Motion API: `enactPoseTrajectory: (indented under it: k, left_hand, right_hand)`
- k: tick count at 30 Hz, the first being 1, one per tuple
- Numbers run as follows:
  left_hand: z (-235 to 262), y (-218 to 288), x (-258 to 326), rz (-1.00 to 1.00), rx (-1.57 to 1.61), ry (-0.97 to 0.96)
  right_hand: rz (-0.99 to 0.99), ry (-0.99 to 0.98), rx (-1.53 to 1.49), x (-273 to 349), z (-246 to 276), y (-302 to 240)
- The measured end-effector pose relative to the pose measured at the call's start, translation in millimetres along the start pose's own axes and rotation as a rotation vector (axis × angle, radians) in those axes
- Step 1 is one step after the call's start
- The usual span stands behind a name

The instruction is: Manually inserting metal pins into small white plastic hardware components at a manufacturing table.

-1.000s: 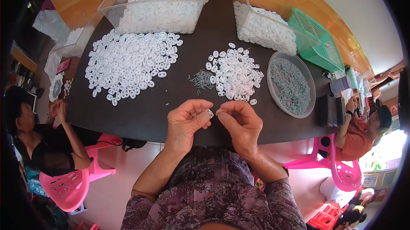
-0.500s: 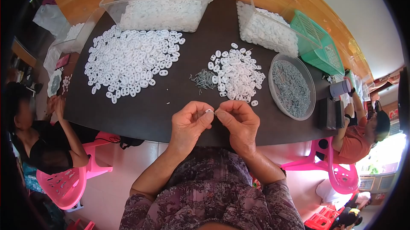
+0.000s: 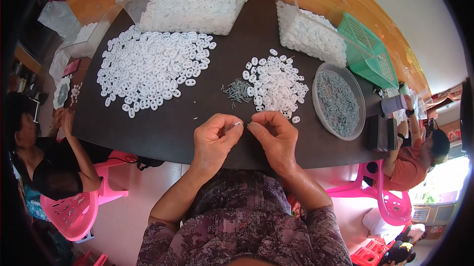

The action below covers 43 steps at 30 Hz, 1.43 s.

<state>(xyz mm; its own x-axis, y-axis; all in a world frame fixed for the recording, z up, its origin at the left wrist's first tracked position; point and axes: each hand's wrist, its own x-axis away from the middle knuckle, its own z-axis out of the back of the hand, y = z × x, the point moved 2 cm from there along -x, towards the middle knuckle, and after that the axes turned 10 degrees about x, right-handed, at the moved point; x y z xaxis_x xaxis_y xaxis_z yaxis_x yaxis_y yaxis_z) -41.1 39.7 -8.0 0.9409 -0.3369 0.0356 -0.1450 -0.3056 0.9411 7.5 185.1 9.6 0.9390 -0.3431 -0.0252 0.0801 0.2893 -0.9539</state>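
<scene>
Above the table's near edge, my left hand [image 3: 216, 140] is closed in a pinch on a small white plastic piece [image 3: 238, 123], of which only the tip shows. Close to its right, my right hand [image 3: 276, 140] has thumb and forefinger pressed together; what they hold, if anything, is too small to name. A slim gap parts the two sets of fingertips. Just beyond them lie a little heap of grey screws [image 3: 238, 91] and a pile of white oval two-hole pieces [image 3: 278, 85].
A larger pile of white ovals [image 3: 153, 68] covers the left of the dark table [image 3: 197, 140]. Clear bins [image 3: 190, 0] of them stand behind. A round tub [image 3: 338, 100] of screws, a green basket [image 3: 368, 53] and a black box [image 3: 379, 132] are right. People sit at both sides.
My hands have drawn slightly apart, widening the gap between the fingertips. The left hand has shifted a little left and tilted, so the white piece shows at another angle.
</scene>
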Motion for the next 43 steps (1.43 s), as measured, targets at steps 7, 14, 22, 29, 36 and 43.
enactPoseTrajectory:
  k: [7,14,22,29,36,43]
  left_hand:
    - [-4,-2,-3,-0.052,-0.049,0.014]
    - [-9,-3,-2,-0.038,0.014,0.056]
    - [-9,-6,-2,-0.097,-0.084,0.098]
    - [-6,-2,-1,-0.153,-0.147,0.088]
    - [-6,4,-5,-0.217,-0.234,0.025]
    - [-4,-3,-7,-0.003,0.138,0.071]
  right_hand:
    - [-0.013,0.013,-0.092,-5,0,-6]
    - [-0.027,0.017,-0.127,0,-6,-6]
    - [-0.026,-0.033,-0.143,-3,-7,-5]
    - [0.081,0.025,0.065,-13,0,6]
    - [0.020,-0.070,-0.013,-7,-5,-2]
    - [-0.018,-0.102,-0.058,-7,-7,-6]
